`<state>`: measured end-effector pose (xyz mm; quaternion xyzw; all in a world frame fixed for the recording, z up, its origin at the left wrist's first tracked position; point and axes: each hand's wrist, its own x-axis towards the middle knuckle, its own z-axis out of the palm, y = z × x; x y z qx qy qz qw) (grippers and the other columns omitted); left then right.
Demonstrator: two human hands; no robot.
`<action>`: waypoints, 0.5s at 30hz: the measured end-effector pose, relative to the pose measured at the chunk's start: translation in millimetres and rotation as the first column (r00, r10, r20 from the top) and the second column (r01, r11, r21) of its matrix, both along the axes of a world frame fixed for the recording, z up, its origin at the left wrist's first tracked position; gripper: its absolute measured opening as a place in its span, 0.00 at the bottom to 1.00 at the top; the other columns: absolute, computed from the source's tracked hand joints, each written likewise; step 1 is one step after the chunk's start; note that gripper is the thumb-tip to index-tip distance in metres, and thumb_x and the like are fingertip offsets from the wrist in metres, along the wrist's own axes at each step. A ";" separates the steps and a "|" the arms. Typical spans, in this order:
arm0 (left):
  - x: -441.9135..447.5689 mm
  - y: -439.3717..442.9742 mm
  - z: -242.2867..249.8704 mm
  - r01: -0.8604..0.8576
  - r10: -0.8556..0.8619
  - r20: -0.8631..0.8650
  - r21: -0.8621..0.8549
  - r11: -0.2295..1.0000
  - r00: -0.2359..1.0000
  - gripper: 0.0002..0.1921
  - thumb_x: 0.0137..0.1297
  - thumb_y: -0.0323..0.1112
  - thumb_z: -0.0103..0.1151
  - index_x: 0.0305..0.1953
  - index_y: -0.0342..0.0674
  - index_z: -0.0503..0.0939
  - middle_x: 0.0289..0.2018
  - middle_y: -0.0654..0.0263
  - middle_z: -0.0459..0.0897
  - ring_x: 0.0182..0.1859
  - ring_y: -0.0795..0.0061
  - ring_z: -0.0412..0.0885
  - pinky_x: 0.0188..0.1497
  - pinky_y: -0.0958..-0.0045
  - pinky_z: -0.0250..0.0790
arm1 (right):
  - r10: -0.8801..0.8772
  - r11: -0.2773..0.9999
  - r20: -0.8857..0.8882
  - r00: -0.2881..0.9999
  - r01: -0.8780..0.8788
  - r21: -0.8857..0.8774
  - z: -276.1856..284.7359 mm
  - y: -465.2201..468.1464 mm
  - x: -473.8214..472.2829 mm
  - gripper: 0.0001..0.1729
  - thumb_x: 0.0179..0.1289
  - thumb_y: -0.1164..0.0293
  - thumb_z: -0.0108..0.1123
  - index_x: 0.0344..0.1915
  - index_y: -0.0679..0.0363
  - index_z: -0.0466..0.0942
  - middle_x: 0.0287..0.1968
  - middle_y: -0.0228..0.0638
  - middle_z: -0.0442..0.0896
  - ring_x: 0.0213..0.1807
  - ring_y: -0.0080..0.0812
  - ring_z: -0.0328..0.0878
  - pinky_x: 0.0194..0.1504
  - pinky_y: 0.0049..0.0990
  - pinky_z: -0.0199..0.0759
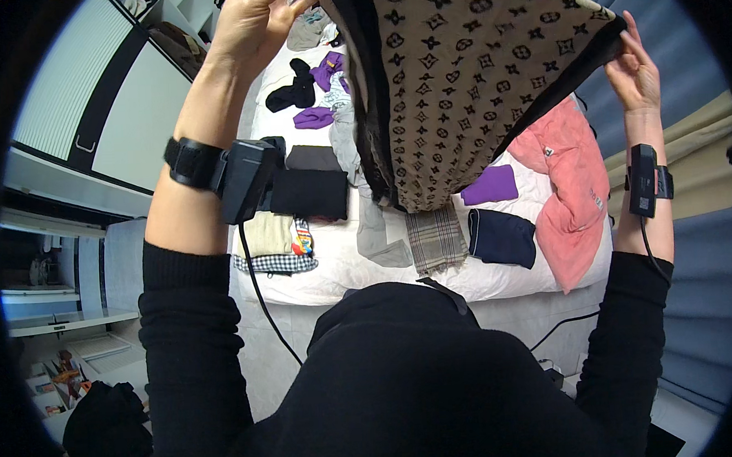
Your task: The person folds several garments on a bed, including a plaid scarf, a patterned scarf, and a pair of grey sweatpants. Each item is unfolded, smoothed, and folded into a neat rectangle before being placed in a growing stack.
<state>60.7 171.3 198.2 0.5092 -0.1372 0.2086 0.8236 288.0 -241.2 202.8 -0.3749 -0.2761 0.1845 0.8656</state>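
A brown scarf with black edges and a repeated black motif (458, 83) hangs spread in the air between my raised hands, over a bed. My left hand (262, 21) grips it near its upper left corner, at the top edge of the view. With its fingers pinched on the black upper right corner, my right hand (633, 67) holds the other side. Below the scarf's lower end lies a folded plaid fringed scarf (437, 241). A folded navy cloth (502, 238) and a folded purple cloth (490, 185) lie to its right.
Folded black (309, 194), cream (266, 234) and checked (275, 263) cloths lie at the bed's left. Farther back are loose purple and black garments (292, 88). A pink garment (570, 201) lies at the right, near blue curtains (698, 257). White cabinets (134, 116) stand left.
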 end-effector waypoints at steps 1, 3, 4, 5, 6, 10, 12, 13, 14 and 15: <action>-1.8 -3.9 6.4 -0.058 0.057 0.013 0.106 0.993 0.998 0.26 0.60 0.24 0.58 0.59 0.34 0.64 0.45 0.62 0.78 0.48 0.73 0.75 0.53 0.75 0.67 | 0.294 0.953 0.077 0.953 -0.299 0.055 8.7 -4.8 -1.2 0.21 0.67 0.79 0.44 0.60 0.66 0.65 0.52 0.39 0.77 0.57 0.33 0.70 0.62 0.32 0.61; -4.8 -9.7 13.6 -0.175 0.165 0.057 0.312 0.934 0.985 0.28 0.59 0.23 0.58 0.60 0.33 0.63 0.45 0.62 0.77 0.48 0.73 0.75 0.53 0.75 0.66 | 0.193 0.971 -0.078 0.978 -0.202 -0.129 24.8 -7.9 0.7 0.21 0.68 0.77 0.43 0.60 0.71 0.63 0.53 0.43 0.76 0.57 0.35 0.71 0.59 0.32 0.66; -4.4 -11.0 15.1 -0.187 0.156 0.113 0.374 0.908 0.981 0.29 0.58 0.21 0.58 0.61 0.31 0.62 0.45 0.62 0.77 0.48 0.75 0.75 0.53 0.77 0.65 | 0.129 0.961 -0.150 0.980 -0.161 -0.225 29.6 -6.9 1.6 0.21 0.68 0.77 0.42 0.59 0.73 0.63 0.53 0.45 0.75 0.56 0.35 0.72 0.58 0.32 0.69; -3.9 -9.6 15.7 -0.224 0.185 0.137 0.374 0.900 0.973 0.29 0.57 0.21 0.58 0.61 0.31 0.63 0.45 0.62 0.77 0.48 0.75 0.75 0.52 0.77 0.65 | 0.137 0.948 -0.168 0.976 -0.178 -0.264 30.1 -5.5 -0.2 0.22 0.67 0.76 0.43 0.59 0.74 0.62 0.54 0.50 0.73 0.51 0.35 0.77 0.51 0.29 0.77; -2.7 -7.2 15.6 -0.261 0.215 0.161 0.372 0.891 0.963 0.29 0.57 0.20 0.58 0.61 0.31 0.63 0.45 0.62 0.77 0.47 0.75 0.75 0.52 0.77 0.65 | 0.200 0.908 -0.193 0.961 -0.256 -0.332 30.7 -4.5 -3.0 0.20 0.65 0.78 0.45 0.57 0.71 0.66 0.49 0.47 0.77 0.45 0.31 0.79 0.46 0.25 0.78; 1.4 3.5 11.9 -0.309 0.241 0.226 0.347 0.886 0.944 0.27 0.57 0.19 0.56 0.60 0.30 0.65 0.45 0.62 0.78 0.46 0.76 0.75 0.51 0.77 0.66 | -0.077 0.657 0.016 0.997 0.063 -0.751 19.6 0.7 -31.7 0.16 0.64 0.69 0.50 0.45 0.69 0.77 0.36 0.36 0.83 0.29 0.19 0.80 0.30 0.16 0.78; 2.6 4.9 11.4 -0.315 0.240 0.240 0.354 0.881 0.941 0.27 0.57 0.20 0.56 0.60 0.30 0.65 0.44 0.62 0.79 0.45 0.76 0.76 0.51 0.77 0.66 | 0.028 0.423 0.029 0.999 0.015 -0.906 15.4 2.3 -46.9 0.17 0.62 0.60 0.56 0.40 0.64 0.79 0.33 0.31 0.83 0.28 0.16 0.79 0.29 0.19 0.75; 3.1 4.3 11.4 -0.320 0.243 0.245 0.355 0.878 0.939 0.27 0.57 0.20 0.56 0.60 0.30 0.65 0.44 0.62 0.79 0.45 0.76 0.76 0.51 0.77 0.66 | 0.107 0.279 0.015 0.994 -0.016 -0.960 13.4 5.8 -49.6 0.19 0.62 0.62 0.56 0.43 0.67 0.78 0.34 0.31 0.83 0.29 0.17 0.78 0.33 0.19 0.76; 3.6 2.9 11.7 -0.325 0.246 0.251 0.356 0.876 0.936 0.27 0.57 0.20 0.56 0.59 0.30 0.65 0.44 0.62 0.79 0.44 0.76 0.76 0.51 0.77 0.66 | 0.129 0.213 0.047 0.990 0.019 -0.977 9.9 6.8 -52.5 0.20 0.61 0.63 0.56 0.45 0.68 0.77 0.36 0.32 0.83 0.30 0.17 0.78 0.33 0.19 0.76; 4.6 1.4 12.0 -0.333 0.256 0.249 0.348 0.876 0.934 0.26 0.57 0.19 0.56 0.59 0.30 0.65 0.44 0.62 0.79 0.44 0.76 0.76 0.51 0.77 0.66 | 0.143 0.142 0.065 0.988 0.044 -0.989 6.8 6.7 -52.6 0.21 0.61 0.64 0.56 0.46 0.70 0.76 0.37 0.34 0.82 0.31 0.18 0.78 0.34 0.18 0.76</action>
